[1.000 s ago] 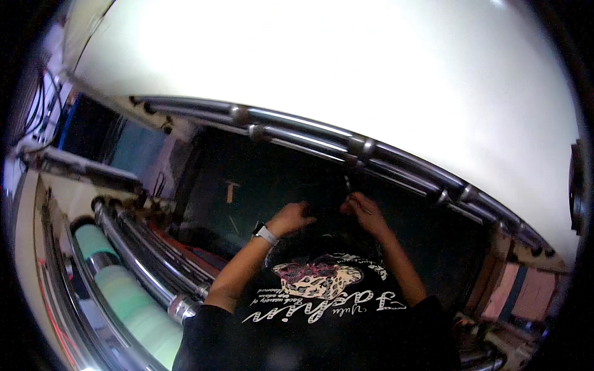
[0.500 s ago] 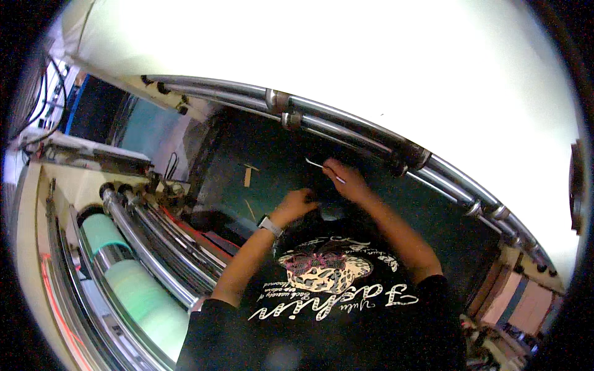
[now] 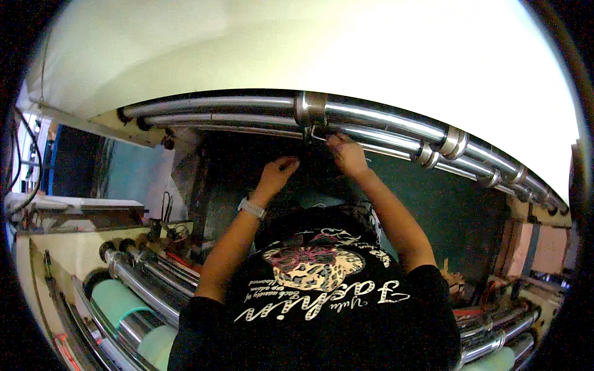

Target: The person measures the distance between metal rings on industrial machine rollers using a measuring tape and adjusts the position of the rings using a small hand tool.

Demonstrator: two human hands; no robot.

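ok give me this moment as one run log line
right hand: holds bent metal tool near collar on steel rods | left hand: nearby, nothing visibly held | worn: pale watch strap

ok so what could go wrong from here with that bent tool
The bent metal tool might slip at the collar by its tip; whether it's seated there I can't tell. If it slips, the right grip could knock against the nearby rods. The tool also looks thin, so a loose hold might let it drop.
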